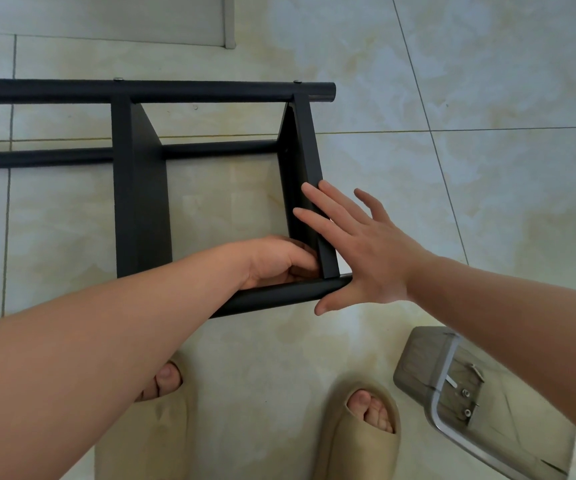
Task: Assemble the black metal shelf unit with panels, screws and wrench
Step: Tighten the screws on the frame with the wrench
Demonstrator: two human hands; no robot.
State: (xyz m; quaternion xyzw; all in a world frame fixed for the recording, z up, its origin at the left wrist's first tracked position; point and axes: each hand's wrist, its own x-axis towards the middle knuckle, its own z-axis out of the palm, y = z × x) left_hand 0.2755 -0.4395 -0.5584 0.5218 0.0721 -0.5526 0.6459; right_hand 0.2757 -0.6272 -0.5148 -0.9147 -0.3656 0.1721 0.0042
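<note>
Tiles [487,81] bear the frame [141,91]. My right hand [366,251] presses flat against the panel [305,150], which runs away from me; left hand [276,261] grips its near end.

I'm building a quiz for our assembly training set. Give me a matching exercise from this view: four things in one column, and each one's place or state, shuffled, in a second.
Things
1. left hand
2. right hand
3. clear container
4. slippers

Places or states
A. flat, fingers straight, against the end panel
B. on the floor, screws inside
C. fingers curled where that panel meets the near tube
D. beige, open-toed

Pairs: 1-C, 2-A, 3-B, 4-D
</note>
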